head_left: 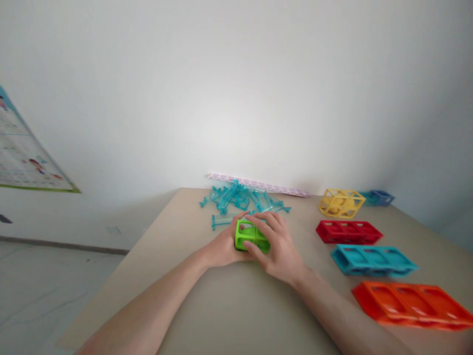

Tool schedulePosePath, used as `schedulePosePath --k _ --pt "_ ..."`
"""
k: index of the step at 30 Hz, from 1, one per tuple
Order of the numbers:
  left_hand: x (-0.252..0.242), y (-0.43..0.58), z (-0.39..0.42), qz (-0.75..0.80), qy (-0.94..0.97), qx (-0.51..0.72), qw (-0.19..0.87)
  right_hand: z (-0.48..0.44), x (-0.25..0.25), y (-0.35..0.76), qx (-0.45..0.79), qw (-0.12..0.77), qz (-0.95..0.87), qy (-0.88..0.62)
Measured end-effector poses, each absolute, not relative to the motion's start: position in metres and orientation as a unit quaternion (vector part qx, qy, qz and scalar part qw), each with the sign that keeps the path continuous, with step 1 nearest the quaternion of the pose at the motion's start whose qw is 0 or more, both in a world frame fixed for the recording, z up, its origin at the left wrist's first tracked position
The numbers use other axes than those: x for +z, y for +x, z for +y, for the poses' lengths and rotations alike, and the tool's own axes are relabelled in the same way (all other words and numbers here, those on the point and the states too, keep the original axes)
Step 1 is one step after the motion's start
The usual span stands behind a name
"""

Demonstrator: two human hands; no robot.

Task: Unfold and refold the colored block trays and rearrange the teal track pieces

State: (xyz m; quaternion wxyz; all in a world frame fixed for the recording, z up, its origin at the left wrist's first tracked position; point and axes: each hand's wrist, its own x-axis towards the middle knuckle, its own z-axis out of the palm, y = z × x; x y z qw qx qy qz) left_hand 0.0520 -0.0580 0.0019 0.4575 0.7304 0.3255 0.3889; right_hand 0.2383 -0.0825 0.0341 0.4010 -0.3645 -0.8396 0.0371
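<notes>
Both hands hold a bright green open-frame plastic block point(243, 237) over the middle of the table. My left hand point(229, 246) is wrapped round its left side and underside. My right hand point(278, 244) grips it from the right, thumb at the front and fingers over the top, covering much of that end. Just behind the hands lies a clear blue track piece point(222, 221), partly hidden by them. Farther back is a loose pile of translucent blue track pieces point(236, 196).
On the right of the table point(177, 296) stand a red block row point(349, 232), a turquoise block row point(375, 260), an orange block row point(414, 304) and a yellow frame block point(341, 203). Blue blocks point(381, 197) sit in the far corner. A purple patterned strip point(258, 184) lies along the wall.
</notes>
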Motion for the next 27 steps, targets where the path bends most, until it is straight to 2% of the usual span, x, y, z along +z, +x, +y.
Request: schedulePosePath --k 4,9,16,27 --pt "0.002 0.051 -0.059 0.324 0.75 0.357 0.453 -0.089 0.042 0.235 -0.021 0.32 -0.85 -0.417" --pt "0.001 0.045 -0.055 0.313 0.772 0.339 0.437 -0.07 0.072 0.254 -0.017 0.234 -0.852 -0.469" --pt "-0.002 0.044 -0.052 0.303 0.793 0.334 0.41 0.032 0.135 0.334 -0.053 0.203 -0.766 -0.607" --pt "0.0 0.043 -0.051 0.304 0.797 0.336 0.4 0.075 0.083 0.396 -0.033 0.124 -0.722 -0.68"
